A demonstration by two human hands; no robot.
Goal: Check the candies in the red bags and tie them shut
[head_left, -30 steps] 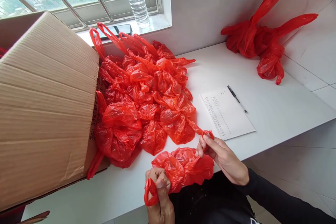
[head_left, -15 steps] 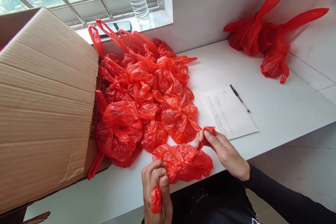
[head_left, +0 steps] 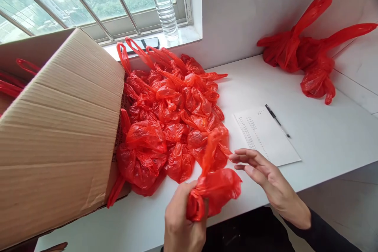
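The left hand [head_left: 184, 218] clutches a red plastic bag [head_left: 223, 189] at the lower centre of the frame — its long axis running rightward from the fist. The right hand [head_left: 270, 181], at lower right, is farther off, fingers parted, apparently holding nothing — near the bag's right end. Handwriting on the paper [head_left: 274, 145] and print on the carton [head_left: 62, 126] are illegible

On the person's side of the notepad [head_left: 267, 136], the left hand [head_left: 183, 220] clutches a red bag [head_left: 222, 191]; the right hand [head_left: 271, 179], loosely spread, hovers at the notepad's near edge. Heaped bags [head_left: 174, 104] lie left of it, a pen [head_left: 277, 121] right.
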